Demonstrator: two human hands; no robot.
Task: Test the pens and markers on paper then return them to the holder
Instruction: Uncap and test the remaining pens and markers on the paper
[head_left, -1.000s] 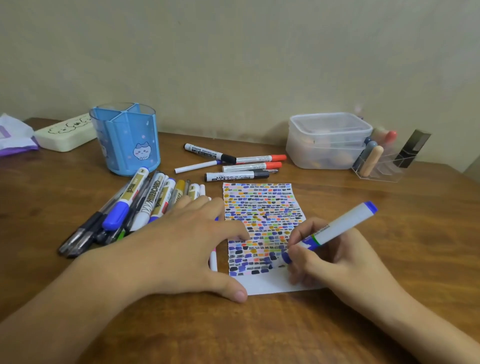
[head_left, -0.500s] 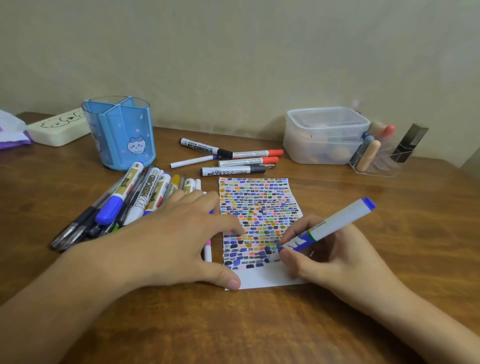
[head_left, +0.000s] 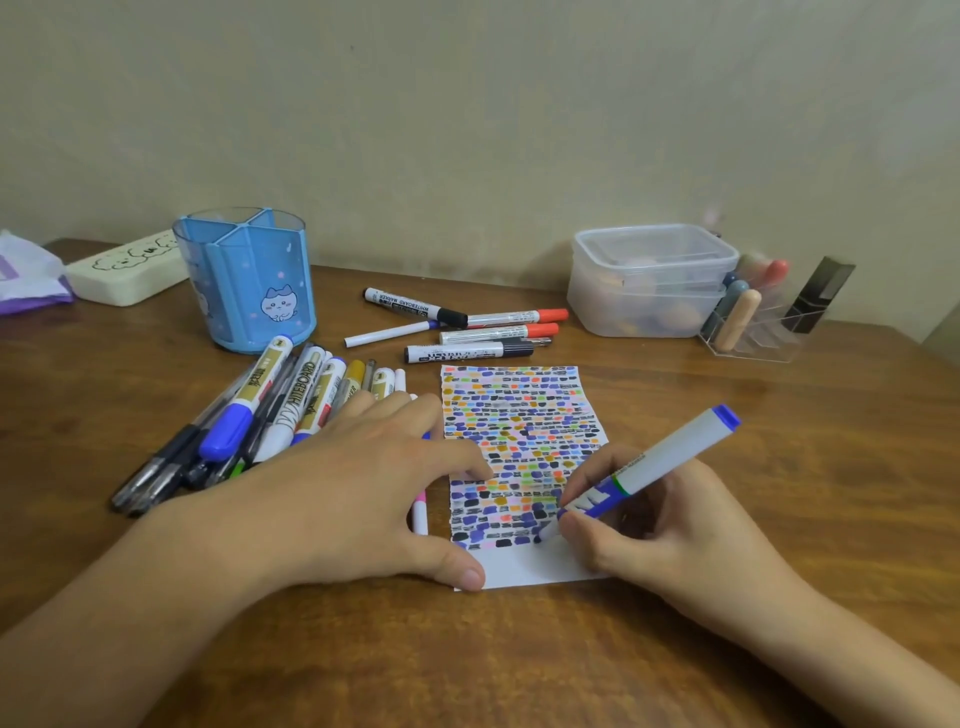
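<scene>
Spreading across the whole lower part of the frame is a wooden table (head_left: 779, 467). Near its centre lies the paper (head_left: 524, 569), nearly filled with rows of small coloured marks, with a bare white strip left at its near edge. The left hand (head_left: 343, 488) lies flat with fingers spread wide, forefinger and thumb pressing on the left edge of the sheet, holding nothing. The right hand (head_left: 670, 525), lower right of centre, grips a white marker (head_left: 660, 462) with a blue end, slanted up to the right, its tip touching the paper at the last row of marks. At upper left stands the blue holder (head_left: 260, 291) with a cat picture, upright, its compartments looking empty. At upper right sits a clear lidded tub (head_left: 649, 280), and just beside it a clear organiser (head_left: 753, 332) with a few sticks in it. Between holder and left hand lies a pile of pens and markers (head_left: 260, 415), partly under the fingers. Above the paper lie five more markers (head_left: 467, 332), two with red caps. A cream case (head_left: 124, 270) rests at the far left edge.
</scene>
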